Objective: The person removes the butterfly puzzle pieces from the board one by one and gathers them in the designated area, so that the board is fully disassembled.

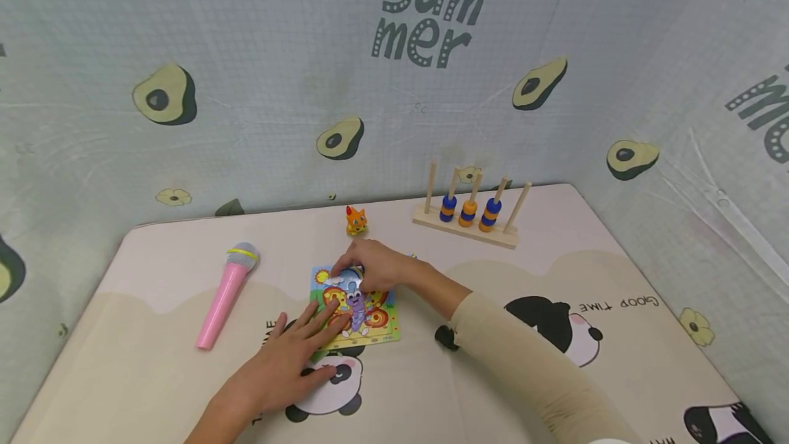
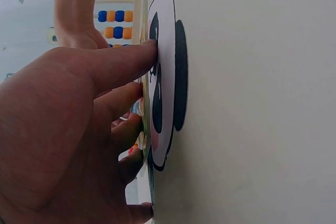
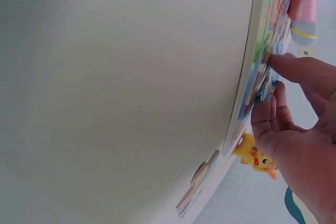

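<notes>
While the left hand (image 1: 286, 358), fingers spread, steadies the puzzle (image 1: 356, 308), the right hand (image 1: 379, 263), pinching a piece (image 3: 270, 83), should keep it level.

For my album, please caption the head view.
Handling a butterfly puzzle, with a pink microphone, orange toy and bead rack nearby.

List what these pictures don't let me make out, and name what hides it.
- Head view: the puzzle, lower left and upper right, covered by the left hand and right hand.
- Head view: the small item behind the right wrist; only a sliver shows.
- Right wrist view: whether the puzzle piece is free underneath; the right fingers hide part of it.
- Left wrist view: the puzzle's picture, nearly edge-on behind the left fingers.
</notes>
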Tool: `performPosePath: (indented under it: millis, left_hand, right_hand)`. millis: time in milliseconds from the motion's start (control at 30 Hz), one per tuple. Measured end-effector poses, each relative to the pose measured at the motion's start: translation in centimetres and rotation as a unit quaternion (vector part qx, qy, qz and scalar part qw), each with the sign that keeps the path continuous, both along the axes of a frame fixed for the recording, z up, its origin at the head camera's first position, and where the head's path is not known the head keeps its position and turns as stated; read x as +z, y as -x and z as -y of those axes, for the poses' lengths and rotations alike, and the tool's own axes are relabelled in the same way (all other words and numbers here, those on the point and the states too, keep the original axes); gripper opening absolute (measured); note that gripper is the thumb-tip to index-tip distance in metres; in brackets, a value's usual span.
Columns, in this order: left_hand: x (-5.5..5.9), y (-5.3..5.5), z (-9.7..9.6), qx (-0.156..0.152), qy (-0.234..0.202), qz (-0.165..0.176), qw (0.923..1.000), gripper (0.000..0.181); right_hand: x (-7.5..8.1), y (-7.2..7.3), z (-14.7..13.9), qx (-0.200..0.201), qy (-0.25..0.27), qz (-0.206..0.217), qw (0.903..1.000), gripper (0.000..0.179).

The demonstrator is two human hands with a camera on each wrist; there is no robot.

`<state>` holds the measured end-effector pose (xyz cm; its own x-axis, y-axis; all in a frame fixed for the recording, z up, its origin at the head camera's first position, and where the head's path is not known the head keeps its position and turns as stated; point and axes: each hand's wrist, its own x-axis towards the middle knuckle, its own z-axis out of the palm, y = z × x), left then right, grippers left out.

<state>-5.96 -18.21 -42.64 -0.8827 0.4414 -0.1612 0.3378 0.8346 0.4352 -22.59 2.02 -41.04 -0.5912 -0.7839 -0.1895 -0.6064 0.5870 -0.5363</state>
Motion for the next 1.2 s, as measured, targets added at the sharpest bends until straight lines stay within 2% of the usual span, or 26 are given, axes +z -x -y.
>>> performPosePath:
  millis: [433, 867, 1100, 1200]
  left_hand:
    - [0.0, 0.3, -0.1, 0.005, -0.001, 0.015, 0.9999, 0.073]
    - [0.1, 0.3, -0.1, 0.001, -0.001, 0.006, 1.0, 0.073]
    - [0.1, 0.1, -0.1, 0.005, -0.003, 0.022, 0.9997, 0.074]
    - [0.1, 0.0, 0.0, 0.003, -0.003, 0.019, 0.9998, 0.073]
  right_hand:
    - [0.4, 0.2, 0.0, 0.004, -0.034, 0.013, 0.9993, 0.053]
    - [0.5, 0.0, -0.3, -0.012, -0.017, 0.016, 0.9997, 0.049]
    - [0.2, -0.1, -1.1, -0.02, -0.004, 0.012, 0.9997, 0.048]
    - [0.3, 0.0, -1.6, -0.019, 0.003, 0.01, 0.9998, 0.046]
